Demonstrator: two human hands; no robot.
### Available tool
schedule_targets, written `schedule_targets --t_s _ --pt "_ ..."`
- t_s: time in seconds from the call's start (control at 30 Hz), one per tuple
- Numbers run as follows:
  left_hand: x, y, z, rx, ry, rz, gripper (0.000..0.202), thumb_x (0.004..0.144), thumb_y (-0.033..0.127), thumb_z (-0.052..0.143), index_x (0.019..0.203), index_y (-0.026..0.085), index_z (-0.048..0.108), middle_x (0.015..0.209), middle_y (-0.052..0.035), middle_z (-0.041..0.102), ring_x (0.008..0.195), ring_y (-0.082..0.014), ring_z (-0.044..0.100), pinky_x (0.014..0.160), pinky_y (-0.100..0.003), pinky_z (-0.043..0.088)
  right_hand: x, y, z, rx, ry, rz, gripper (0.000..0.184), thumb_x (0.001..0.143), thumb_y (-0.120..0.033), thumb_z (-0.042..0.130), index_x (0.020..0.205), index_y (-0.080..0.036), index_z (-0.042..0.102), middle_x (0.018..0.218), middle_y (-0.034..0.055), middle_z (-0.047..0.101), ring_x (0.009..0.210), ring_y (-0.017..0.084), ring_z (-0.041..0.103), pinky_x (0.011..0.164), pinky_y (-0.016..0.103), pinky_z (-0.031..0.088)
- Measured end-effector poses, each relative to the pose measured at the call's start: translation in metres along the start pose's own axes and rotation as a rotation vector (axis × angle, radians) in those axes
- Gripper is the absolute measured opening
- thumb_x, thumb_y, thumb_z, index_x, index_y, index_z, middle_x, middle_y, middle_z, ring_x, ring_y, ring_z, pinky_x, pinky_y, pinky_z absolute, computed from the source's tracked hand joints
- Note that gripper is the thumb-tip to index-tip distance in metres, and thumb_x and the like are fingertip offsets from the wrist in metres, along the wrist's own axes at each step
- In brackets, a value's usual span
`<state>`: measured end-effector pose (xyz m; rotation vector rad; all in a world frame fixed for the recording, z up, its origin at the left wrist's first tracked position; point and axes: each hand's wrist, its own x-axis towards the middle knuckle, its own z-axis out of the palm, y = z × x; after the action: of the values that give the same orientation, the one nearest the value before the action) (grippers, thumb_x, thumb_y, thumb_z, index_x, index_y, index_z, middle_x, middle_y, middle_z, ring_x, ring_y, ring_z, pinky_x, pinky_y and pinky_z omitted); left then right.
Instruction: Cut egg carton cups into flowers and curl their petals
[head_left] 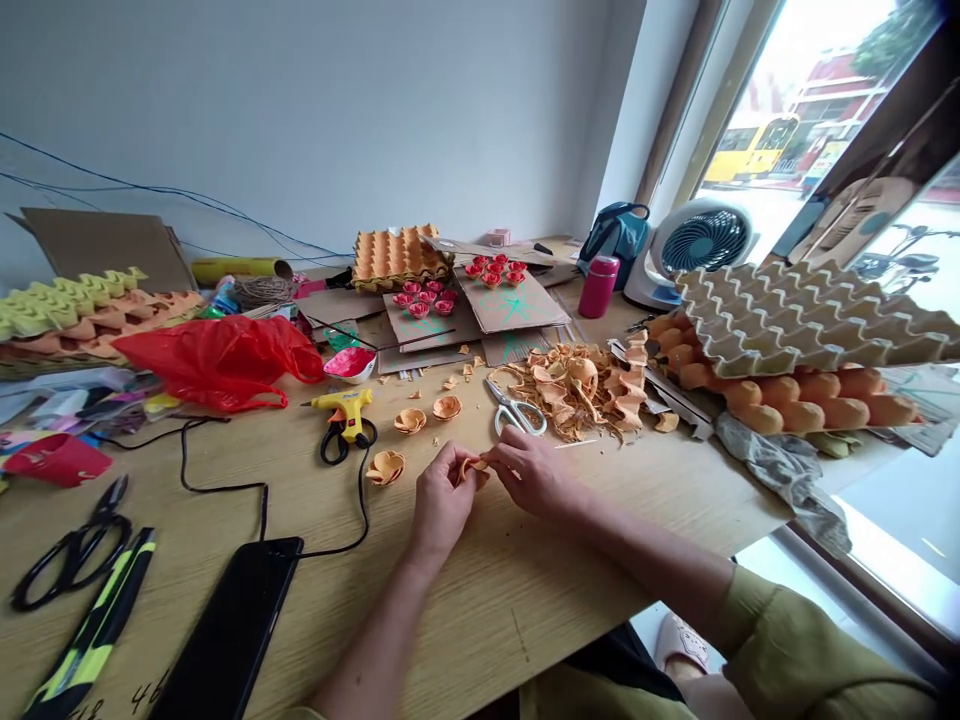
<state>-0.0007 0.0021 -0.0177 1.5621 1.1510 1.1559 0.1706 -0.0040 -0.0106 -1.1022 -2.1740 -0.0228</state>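
Observation:
My left hand (445, 490) is closed around a small orange egg-carton flower cup (471, 468) above the table. The fingertips of my right hand (531, 470) pinch the same cup at its right edge, and the fingers hide part of it. Several finished-looking orange carton flowers, such as the nearest flower (386, 467), sit just left of my hands. Beyond my right hand lie white-handled scissors (517, 410), beside a heap of torn orange carton scraps (585, 385). A yellow glue gun (343, 412) lies to the left, its black cord trailing over the table.
Red painted flowers (495, 270) stand on cardboard at the back. Stacked egg trays (810, 320) and a white fan (701, 250) occupy the right. A red plastic bag (225, 355), black scissors (79, 550), a utility knife (97, 620) and a black phone (229, 630) lie on the left.

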Motion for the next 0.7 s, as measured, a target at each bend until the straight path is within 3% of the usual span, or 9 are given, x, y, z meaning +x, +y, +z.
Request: schedule_targets --t_s 0.23,0.5,0.6,0.7 --pt "0.002 -0.007 0.0 -0.027 -0.002 -0.028 0.012 0.079 0.029 0.063 0.08 0.019 0.056 0.074 -0.0012 0.069 0.068 -0.017 0.069 0.065 -0.028 0.054 0.0 0.002 0.0 -0.056 -0.05 -0.042 0.019 0.1 -0.018 0.05 0.095 -0.018 0.067 0.082 0.003 0.054 0.067 0.015 0.048 0.062 0.026 0.036" --pt "0.006 -0.003 -0.009 0.126 0.052 0.083 0.004 0.083 0.024 0.058 0.082 0.02 0.057 0.073 0.0003 0.068 0.069 -0.0157 0.067 0.068 -0.026 0.052 -0.001 0.003 0.002 -0.096 -0.053 -0.012 0.018 0.099 -0.017 0.052 0.109 -0.019 0.066 0.09 0.0053 0.059 0.076 0.017 0.055 0.069 0.029 0.041" --pt "0.009 -0.004 -0.014 0.115 0.101 0.09 0.008 0.083 0.027 0.061 0.082 0.02 0.057 0.076 -0.0008 0.069 0.072 -0.0165 0.068 0.07 -0.027 0.053 -0.001 0.005 -0.007 -0.132 -0.03 0.017 0.02 0.098 -0.019 0.054 0.114 -0.019 0.066 0.097 0.0088 0.063 0.085 0.021 0.057 0.076 0.033 0.043" --pt "0.011 -0.004 -0.017 0.032 0.147 0.058 0.011 0.082 0.029 0.062 0.085 0.02 0.056 0.079 -0.002 0.069 0.076 -0.0181 0.07 0.072 -0.028 0.054 -0.008 0.012 -0.03 -0.167 0.0 0.071 0.022 0.098 -0.018 0.052 0.116 -0.019 0.065 0.107 0.0126 0.065 0.092 0.024 0.057 0.081 0.037 0.043"
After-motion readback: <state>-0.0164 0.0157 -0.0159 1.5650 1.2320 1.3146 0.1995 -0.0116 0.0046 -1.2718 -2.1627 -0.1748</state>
